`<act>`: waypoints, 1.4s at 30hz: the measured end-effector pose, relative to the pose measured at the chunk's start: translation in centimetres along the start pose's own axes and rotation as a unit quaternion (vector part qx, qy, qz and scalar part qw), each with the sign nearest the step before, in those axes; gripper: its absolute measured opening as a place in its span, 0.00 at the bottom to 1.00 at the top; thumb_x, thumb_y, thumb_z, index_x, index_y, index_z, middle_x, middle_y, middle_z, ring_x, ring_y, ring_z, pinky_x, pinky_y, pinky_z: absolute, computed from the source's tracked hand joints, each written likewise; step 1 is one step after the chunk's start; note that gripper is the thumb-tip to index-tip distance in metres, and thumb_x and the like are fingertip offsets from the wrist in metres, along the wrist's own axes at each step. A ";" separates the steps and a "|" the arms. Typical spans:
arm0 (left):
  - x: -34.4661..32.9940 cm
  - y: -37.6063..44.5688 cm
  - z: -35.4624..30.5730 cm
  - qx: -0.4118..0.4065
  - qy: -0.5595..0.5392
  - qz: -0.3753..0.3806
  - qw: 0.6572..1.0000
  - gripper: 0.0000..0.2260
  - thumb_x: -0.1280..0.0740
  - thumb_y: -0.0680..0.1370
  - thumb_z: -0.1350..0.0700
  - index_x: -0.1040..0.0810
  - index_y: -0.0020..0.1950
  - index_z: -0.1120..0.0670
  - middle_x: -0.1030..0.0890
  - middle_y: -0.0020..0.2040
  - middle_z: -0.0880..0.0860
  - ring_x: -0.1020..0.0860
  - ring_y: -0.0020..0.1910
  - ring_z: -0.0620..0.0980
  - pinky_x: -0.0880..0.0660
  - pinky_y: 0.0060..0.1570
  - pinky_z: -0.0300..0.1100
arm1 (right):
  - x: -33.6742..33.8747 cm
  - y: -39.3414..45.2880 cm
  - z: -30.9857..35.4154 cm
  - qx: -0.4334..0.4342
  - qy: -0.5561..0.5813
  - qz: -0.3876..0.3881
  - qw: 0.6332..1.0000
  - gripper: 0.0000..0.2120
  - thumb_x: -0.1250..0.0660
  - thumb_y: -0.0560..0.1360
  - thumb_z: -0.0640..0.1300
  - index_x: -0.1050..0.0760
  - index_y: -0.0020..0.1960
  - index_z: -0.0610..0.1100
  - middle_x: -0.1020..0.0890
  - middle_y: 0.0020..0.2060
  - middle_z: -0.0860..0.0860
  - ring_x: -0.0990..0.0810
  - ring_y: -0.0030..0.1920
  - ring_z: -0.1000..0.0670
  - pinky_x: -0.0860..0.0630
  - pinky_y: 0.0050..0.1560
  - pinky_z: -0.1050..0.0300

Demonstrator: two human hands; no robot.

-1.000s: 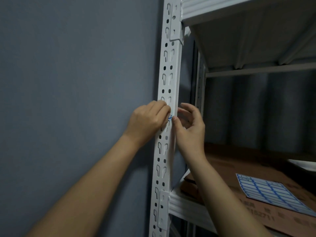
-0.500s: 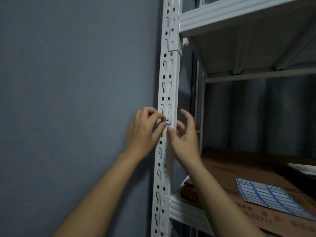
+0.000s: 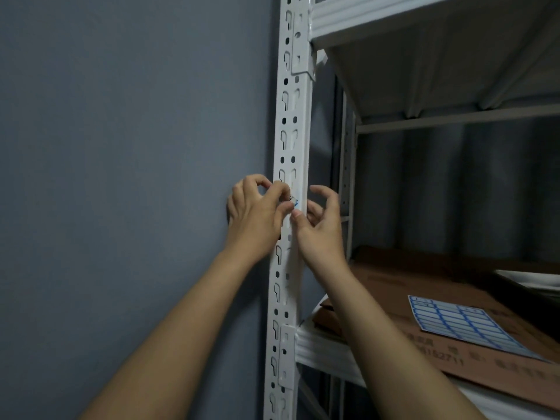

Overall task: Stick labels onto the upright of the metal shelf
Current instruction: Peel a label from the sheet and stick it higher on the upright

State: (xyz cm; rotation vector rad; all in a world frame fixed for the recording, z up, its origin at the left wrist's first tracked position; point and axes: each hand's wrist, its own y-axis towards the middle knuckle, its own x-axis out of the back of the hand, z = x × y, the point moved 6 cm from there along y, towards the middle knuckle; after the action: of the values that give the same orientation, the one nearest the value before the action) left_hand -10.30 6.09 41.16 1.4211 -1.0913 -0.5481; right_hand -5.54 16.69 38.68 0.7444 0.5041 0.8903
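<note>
The white slotted upright [image 3: 291,122] of the metal shelf runs top to bottom in the middle of the view. A small white label with a blue border [image 3: 295,202] lies against its front face at hand height. My left hand [image 3: 257,213] pinches the label's left end between thumb and fingertips. My right hand [image 3: 321,231] is just right of the upright, its thumb tip touching the post below the label and its fingers loosely curled in the air. Most of the label is hidden by my left fingers.
A sheet of blue-bordered labels [image 3: 463,325] lies on flat brown cardboard [image 3: 394,283] on the lower shelf [image 3: 321,350]. An upper shelf [image 3: 424,56] overhangs at top right. A grey wall [image 3: 121,147] fills the left side.
Both hands have dropped slightly down the upright. My left fingers went from covering the label to pinching its end, and the blue edge now shows. My right fingers have spread.
</note>
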 end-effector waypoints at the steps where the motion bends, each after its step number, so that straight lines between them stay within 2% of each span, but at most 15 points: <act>1: 0.0 -0.2 0.2 0.014 -0.009 0.007 1.000 0.07 0.37 0.78 0.48 0.26 0.52 0.50 0.37 0.54 0.48 0.40 0.59 0.49 0.44 0.57 0.42 | 0.0 0.0 0.0 -0.001 -0.003 0.001 1.000 0.18 0.37 0.78 0.33 0.36 0.60 0.52 0.19 0.53 0.49 0.18 0.46 0.60 0.22 0.47 0.64; 5: -0.5 -0.9 1.2 0.135 -0.186 -0.008 0.973 0.12 0.31 0.74 0.51 0.32 0.54 0.48 0.35 0.56 0.47 0.35 0.58 0.46 0.38 0.57 0.37 | 0.1 0.1 0.1 -0.002 -0.012 0.002 1.000 0.18 0.37 0.78 0.33 0.36 0.60 0.50 0.19 0.50 0.51 0.19 0.42 0.64 0.22 0.42 0.67; 8: -2.3 -0.6 1.5 0.285 -0.423 0.047 0.859 0.21 0.32 0.76 0.57 0.35 0.66 0.51 0.26 0.62 0.53 0.24 0.55 0.47 0.26 0.56 0.43 | 0.1 0.1 0.1 -0.010 -0.015 0.009 1.000 0.18 0.37 0.78 0.34 0.37 0.61 0.50 0.20 0.51 0.53 0.18 0.41 0.64 0.21 0.41 0.66; 10: -3.0 -0.4 1.2 0.340 -0.495 0.092 0.795 0.19 0.36 0.78 0.58 0.34 0.68 0.57 0.21 0.56 0.56 0.20 0.45 0.47 0.22 0.43 0.40 | 0.1 0.1 -0.1 -0.018 -0.017 0.011 1.000 0.18 0.37 0.78 0.34 0.37 0.61 0.52 0.19 0.52 0.53 0.17 0.43 0.59 0.18 0.43 0.58; 12: -2.9 0.1 0.8 0.341 -0.515 0.127 0.776 0.11 0.40 0.79 0.61 0.27 0.61 0.60 0.18 0.45 0.55 0.19 0.35 0.46 0.23 0.34 0.37 | 0.0 0.1 -0.2 -0.017 -0.030 0.009 0.999 0.19 0.37 0.78 0.35 0.37 0.60 0.54 0.19 0.53 0.53 0.16 0.45 0.54 0.18 0.47 0.49; 14: -2.9 0.3 0.3 0.344 -0.528 0.157 0.760 0.10 0.43 0.79 0.62 0.25 0.56 0.60 0.19 0.42 0.57 0.20 0.34 0.49 0.23 0.32 0.37 | -0.2 0.1 -0.2 -0.007 -0.048 0.004 0.999 0.19 0.37 0.78 0.36 0.37 0.59 0.56 0.19 0.53 0.52 0.17 0.46 0.52 0.19 0.50 0.44; 18: -3.4 0.5 0.0 0.354 -0.516 0.167 0.762 0.15 0.46 0.78 0.62 0.28 0.62 0.62 0.21 0.46 0.61 0.22 0.36 0.53 0.23 0.34 0.40 | -0.4 0.2 -0.5 -0.007 -0.064 -0.013 0.998 0.20 0.37 0.78 0.37 0.37 0.58 0.59 0.19 0.54 0.53 0.17 0.47 0.51 0.20 0.51 0.41; 24: -3.9 1.0 0.2 0.383 -0.485 0.164 0.769 0.17 0.46 0.75 0.59 0.30 0.63 0.59 0.21 0.48 0.61 0.21 0.42 0.57 0.22 0.47 0.52 | -0.4 0.3 -0.8 -0.014 -0.076 -0.020 0.997 0.20 0.37 0.77 0.39 0.37 0.58 0.61 0.20 0.56 0.53 0.18 0.51 0.50 0.21 0.52 0.42; 27: -3.7 0.9 -0.2 0.381 -0.486 0.176 0.767 0.21 0.45 0.69 0.62 0.30 0.62 0.60 0.21 0.50 0.63 0.21 0.43 0.58 0.22 0.48 0.52 | -0.7 0.1 -0.6 -0.016 -0.082 -0.025 0.996 0.19 0.36 0.74 0.42 0.37 0.58 0.61 0.20 0.57 0.51 0.19 0.54 0.48 0.22 0.54 0.41; 30: -3.1 0.3 0.0 0.389 -0.495 0.159 0.761 0.17 0.48 0.69 0.65 0.25 0.53 0.60 0.22 0.45 0.62 0.25 0.40 0.56 0.26 0.41 0.44 | -0.7 0.1 -0.6 -0.017 -0.083 -0.023 0.996 0.19 0.37 0.72 0.43 0.37 0.57 0.61 0.19 0.56 0.51 0.19 0.54 0.47 0.23 0.55 0.40; 33: -3.5 0.0 0.1 0.391 -0.540 0.178 0.723 0.20 0.49 0.74 0.61 0.17 0.39 0.60 0.20 0.37 0.60 0.23 0.38 0.57 0.27 0.49 0.49 | -0.4 0.3 -0.6 -0.017 -0.079 -0.007 0.997 0.20 0.37 0.77 0.39 0.38 0.60 0.58 0.20 0.57 0.52 0.18 0.52 0.50 0.22 0.55 0.42; 35: -3.5 0.0 -0.1 0.392 -0.549 0.174 0.717 0.18 0.48 0.76 0.59 0.19 0.44 0.60 0.20 0.39 0.60 0.22 0.39 0.58 0.27 0.55 0.53 | -0.2 0.4 -0.7 -0.016 -0.074 -0.001 0.997 0.20 0.37 0.77 0.38 0.38 0.62 0.56 0.20 0.57 0.52 0.18 0.52 0.51 0.22 0.56 0.44; 37: -3.5 0.2 -0.2 0.391 -0.542 0.168 0.725 0.16 0.47 0.75 0.58 0.22 0.51 0.61 0.20 0.43 0.61 0.22 0.41 0.58 0.26 0.54 0.53 | -0.3 0.4 -0.8 -0.011 -0.069 -0.006 0.998 0.20 0.37 0.77 0.37 0.38 0.60 0.57 0.19 0.57 0.51 0.19 0.53 0.51 0.23 0.57 0.44; 40: -4.0 0.4 0.3 0.389 -0.523 0.150 0.744 0.26 0.43 0.66 0.57 0.30 0.63 0.63 0.23 0.52 0.66 0.23 0.45 0.60 0.24 0.52 0.56 | -0.3 0.4 -1.0 -0.010 -0.070 -0.013 0.997 0.20 0.37 0.77 0.37 0.38 0.59 0.59 0.19 0.57 0.51 0.19 0.54 0.50 0.23 0.58 0.43; 42: -4.3 0.5 0.4 0.387 -0.529 0.144 0.741 0.26 0.44 0.65 0.60 0.31 0.64 0.63 0.24 0.51 0.65 0.24 0.47 0.60 0.26 0.55 0.58 | -0.2 0.4 -1.1 -0.012 -0.068 -0.008 0.998 0.20 0.37 0.77 0.38 0.38 0.60 0.58 0.19 0.56 0.52 0.19 0.54 0.51 0.23 0.57 0.43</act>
State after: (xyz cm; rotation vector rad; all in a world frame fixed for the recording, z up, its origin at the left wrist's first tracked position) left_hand -12.70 9.60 40.42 1.5507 -2.6604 -0.7308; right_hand -6.60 17.05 38.32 0.7728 0.3773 0.8238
